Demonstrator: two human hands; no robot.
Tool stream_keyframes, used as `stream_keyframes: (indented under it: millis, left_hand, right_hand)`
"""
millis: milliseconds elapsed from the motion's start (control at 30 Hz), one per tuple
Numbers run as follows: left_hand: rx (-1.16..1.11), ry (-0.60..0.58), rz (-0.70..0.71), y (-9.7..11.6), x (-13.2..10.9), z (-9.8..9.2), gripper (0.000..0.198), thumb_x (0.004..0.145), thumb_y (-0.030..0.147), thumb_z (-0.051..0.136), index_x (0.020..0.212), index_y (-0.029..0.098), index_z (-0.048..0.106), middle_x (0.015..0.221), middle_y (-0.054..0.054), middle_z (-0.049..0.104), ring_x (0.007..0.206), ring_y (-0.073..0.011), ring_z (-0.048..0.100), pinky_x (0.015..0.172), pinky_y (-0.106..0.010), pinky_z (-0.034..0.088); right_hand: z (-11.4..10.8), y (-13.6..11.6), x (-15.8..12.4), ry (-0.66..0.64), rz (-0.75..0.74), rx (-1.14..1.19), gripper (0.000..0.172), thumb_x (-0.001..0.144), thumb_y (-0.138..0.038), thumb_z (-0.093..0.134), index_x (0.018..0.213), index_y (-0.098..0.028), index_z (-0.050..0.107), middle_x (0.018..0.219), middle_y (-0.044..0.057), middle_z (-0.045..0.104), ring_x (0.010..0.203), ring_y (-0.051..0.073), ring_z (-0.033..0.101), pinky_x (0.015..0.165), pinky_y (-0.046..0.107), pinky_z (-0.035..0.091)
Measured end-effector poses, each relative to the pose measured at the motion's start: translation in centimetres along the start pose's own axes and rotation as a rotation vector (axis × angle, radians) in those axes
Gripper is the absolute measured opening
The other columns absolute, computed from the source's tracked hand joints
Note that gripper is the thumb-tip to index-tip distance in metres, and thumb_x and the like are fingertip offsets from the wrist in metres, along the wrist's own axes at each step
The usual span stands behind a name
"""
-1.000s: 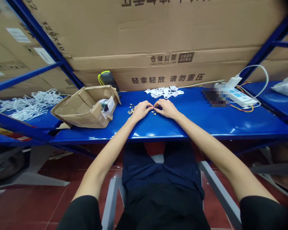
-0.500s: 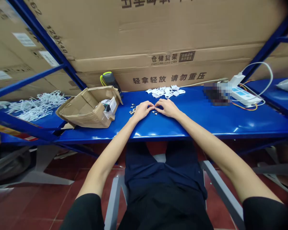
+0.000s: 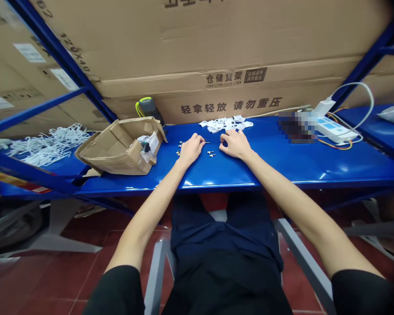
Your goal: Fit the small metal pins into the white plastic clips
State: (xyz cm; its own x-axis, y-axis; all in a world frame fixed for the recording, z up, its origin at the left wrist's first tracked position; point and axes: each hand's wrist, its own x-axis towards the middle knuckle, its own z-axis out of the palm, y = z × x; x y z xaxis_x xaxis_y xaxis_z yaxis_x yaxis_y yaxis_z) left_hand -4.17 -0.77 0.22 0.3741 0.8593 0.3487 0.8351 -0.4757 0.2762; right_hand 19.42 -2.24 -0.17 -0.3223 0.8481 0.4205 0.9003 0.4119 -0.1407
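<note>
My left hand (image 3: 191, 148) rests over the blue tabletop with thumb and forefinger pinched. A small pin-like part (image 3: 207, 142) with a thin shaft sticks out from them to the right. Beside its outer edge lie several small pale pieces (image 3: 179, 152), partly covered by the hand. My right hand (image 3: 237, 143) is apart from the left, its thumb and forefinger curled together in a ring. Whatever is between those tips is too small to make out. On the table between the hands lie small pin-like pieces (image 3: 211, 155) with pale heads. White flat plastic parts (image 3: 226, 124) lie heaped just behind the right hand.
An open cardboard box (image 3: 114, 153) stands to the left, with a grey and lime cylinder (image 3: 148, 106) behind it. White wire hooks (image 3: 49, 146) are piled further left. At the right are a power strip (image 3: 335, 130) with cables and a blurred dark item (image 3: 297, 127).
My hands were touching at the fingertips and have moved apart. The right went right and slightly back; the left shifted slightly back, and the thin shaft in its fingers now shows.
</note>
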Motion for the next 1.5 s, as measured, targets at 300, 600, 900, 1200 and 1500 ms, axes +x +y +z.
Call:
stream_keyframes:
  millis: [300,600,900,1200,1500]
  left_hand:
    - [-0.070,0.100,0.035,-0.1,-0.4,-1.1,0.025,0.107,0.035,0.058,0.114,0.023,0.078,0.119,-0.007,0.075,0.106,-0.0238,0.071,0.088,-0.032,0.052]
    - [-0.149,-0.144,0.319,-0.7,-0.7,-2.2,0.032,0.103,0.052,0.064,0.104,0.028,0.086,0.117,-0.006,0.078,0.119,-0.0260,0.070,0.101,-0.033,0.052]
    - [-0.226,-0.113,0.251,-1.4,0.0,-0.4,0.026,0.103,0.043,0.066,0.107,0.027,0.086,0.112,-0.005,0.079,0.110,-0.0243,0.073,0.094,-0.032,0.053]
    - [-0.455,-0.066,0.196,-1.2,0.3,0.5,0.027,0.103,0.040,0.066,0.108,0.021,0.083,0.110,-0.006,0.082,0.098,-0.0225,0.073,0.092,-0.033,0.054]
    - [-0.146,-0.025,0.086,-1.0,0.0,-0.3,0.019,0.103,0.033,0.067,0.108,0.025,0.083,0.117,-0.005,0.079,0.111,-0.0262,0.071,0.093,-0.035,0.054]
  right_hand:
    - [-0.4,-0.9,-0.5,-0.088,-0.224,0.304,0.031,0.104,-0.038,0.057,0.122,-0.025,0.077,0.121,0.010,0.071,0.112,0.029,0.062,0.099,0.041,0.045]
    - [0.1,-0.8,-0.2,-0.164,-0.187,0.420,0.029,0.103,-0.045,0.062,0.106,-0.025,0.084,0.109,0.007,0.069,0.089,0.020,0.063,0.081,0.031,0.045]
    - [0.2,-0.9,-0.4,-0.114,-0.158,0.395,0.021,0.099,-0.039,0.068,0.109,-0.023,0.077,0.103,0.005,0.070,0.087,0.020,0.062,0.077,0.030,0.044]
    - [-0.2,-1.6,-0.4,-0.010,-0.285,0.140,0.027,0.109,-0.035,0.050,0.116,-0.022,0.071,0.111,0.011,0.075,0.103,0.027,0.064,0.089,0.035,0.041]
    - [-1.1,-0.3,-0.5,0.011,-0.208,-0.011,0.021,0.098,-0.025,0.056,0.106,-0.021,0.075,0.101,0.013,0.072,0.102,0.031,0.059,0.087,0.041,0.040]
